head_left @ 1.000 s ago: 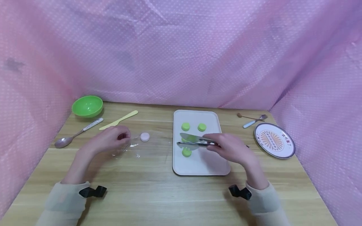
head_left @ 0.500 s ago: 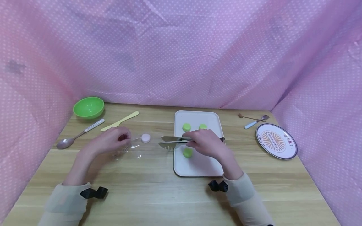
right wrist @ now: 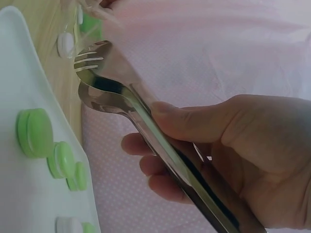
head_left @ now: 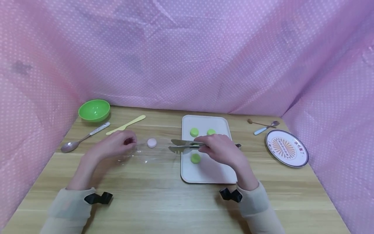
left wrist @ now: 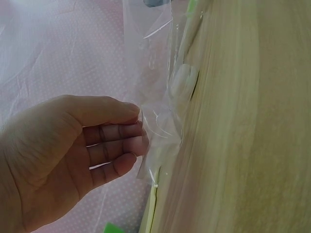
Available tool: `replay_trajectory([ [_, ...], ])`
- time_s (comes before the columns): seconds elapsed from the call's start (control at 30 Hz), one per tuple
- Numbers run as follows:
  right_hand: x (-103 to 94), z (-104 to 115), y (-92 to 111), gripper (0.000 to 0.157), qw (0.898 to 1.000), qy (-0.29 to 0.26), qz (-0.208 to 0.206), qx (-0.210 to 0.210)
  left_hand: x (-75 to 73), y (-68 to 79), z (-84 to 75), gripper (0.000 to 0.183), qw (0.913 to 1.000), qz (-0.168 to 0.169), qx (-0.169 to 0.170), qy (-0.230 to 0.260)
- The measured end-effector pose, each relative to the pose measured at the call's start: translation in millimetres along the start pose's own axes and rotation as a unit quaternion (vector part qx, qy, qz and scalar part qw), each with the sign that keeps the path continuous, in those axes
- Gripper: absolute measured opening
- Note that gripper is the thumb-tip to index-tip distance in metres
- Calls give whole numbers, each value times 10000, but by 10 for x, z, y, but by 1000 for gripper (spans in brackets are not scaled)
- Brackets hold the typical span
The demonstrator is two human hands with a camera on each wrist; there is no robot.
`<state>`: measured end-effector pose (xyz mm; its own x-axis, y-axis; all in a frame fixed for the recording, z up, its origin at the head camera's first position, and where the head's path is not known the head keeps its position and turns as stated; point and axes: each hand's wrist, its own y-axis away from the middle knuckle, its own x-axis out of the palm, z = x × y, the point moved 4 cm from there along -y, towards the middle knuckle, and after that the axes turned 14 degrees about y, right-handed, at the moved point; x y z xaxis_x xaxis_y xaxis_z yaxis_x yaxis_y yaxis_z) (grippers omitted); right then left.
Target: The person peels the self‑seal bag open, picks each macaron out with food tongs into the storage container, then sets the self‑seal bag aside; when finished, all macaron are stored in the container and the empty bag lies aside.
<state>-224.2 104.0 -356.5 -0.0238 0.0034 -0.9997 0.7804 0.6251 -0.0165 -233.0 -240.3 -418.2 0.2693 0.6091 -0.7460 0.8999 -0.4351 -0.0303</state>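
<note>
My left hand (head_left: pixel 118 143) pinches the edge of a clear plastic bag (left wrist: pixel 160 121) between thumb and fingers. Inside the bag's outline lies a pale pink macaron (head_left: pixel 151 143). My right hand (head_left: pixel 222 148) grips metal serving tongs (right wrist: pixel 155 131), whose heads, one slotted like a fork, stand a little apart with nothing visible between them. These heads reach past the left edge of the white tray (head_left: pixel 210 174), close to the bag. On the tray are several green macarons (right wrist: pixel 36 133) and a white one (right wrist: pixel 68 225); the tongs and hand cover part of the tray in the head view.
At the back left stand a green bowl (head_left: pixel 94 110), a spoon (head_left: pixel 70 146) and a yellow plastic knife (head_left: pixel 126 124). To the right lie a patterned plate (head_left: pixel 287 149), a blue-handled fork (head_left: pixel 260 131) and a small wooden spoon (head_left: pixel 250 121). Pink dotted cloth (head_left: pixel 187 58) hangs around the table.
My right hand has carried the tongs leftward from above the tray to beside the bag, then stayed nearly still. The left hand keeps its hold on the bag.
</note>
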Motion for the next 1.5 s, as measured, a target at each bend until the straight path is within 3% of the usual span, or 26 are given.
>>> replay_trajectory([
  [0.23,45,101,-53,23,9995,85,46,-296,8,0,8,6,10000,28,-63,-9],
  [0.53,199,277,-294,18,9977,302,-179,-586,4,-3,-27,8,9999,-34,86,-67],
  [0.93,303,406,-523,18,9971,426,-485,-405,10,-28,-63,7,9988,-130,423,-215],
  [1.5,390,490,-662,20,9979,242,-426,-430,23,-31,-118,4,9975,-90,589,-373],
])
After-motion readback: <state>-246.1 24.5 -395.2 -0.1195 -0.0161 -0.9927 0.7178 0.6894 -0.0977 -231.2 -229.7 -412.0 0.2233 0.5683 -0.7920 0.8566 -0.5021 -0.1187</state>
